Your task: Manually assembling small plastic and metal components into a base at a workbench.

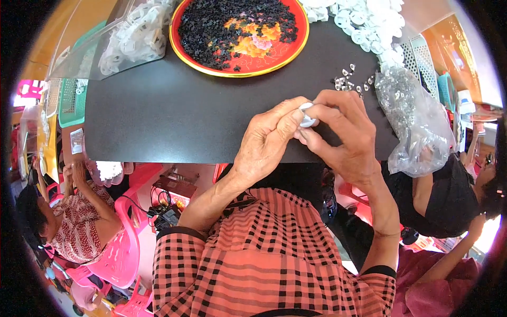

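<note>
Above the near edge of the dark table [158, 119], my two hands meet around a small round white plastic part [307, 117]. My left hand [269, 134] pinches it between thumb and forefinger from the left. From the right, my right hand [343, 129] has its fingertips closed on the same part; whether they also hold a smaller piece is hidden. Just beyond my right hand lie several small clear pieces with dark tips [346, 79]. A red round tray [253, 66] with a gold rim and flower print stands farther off, heaped with small black pieces [206, 34].
Many white round parts [364, 26] are piled at the far right. A clear plastic bag [417, 121] of small pieces hangs over the right edge. At the far left stands a clear bin [134, 45] of white parts. People sit on both sides; a pink chair [124, 238] is at left.
</note>
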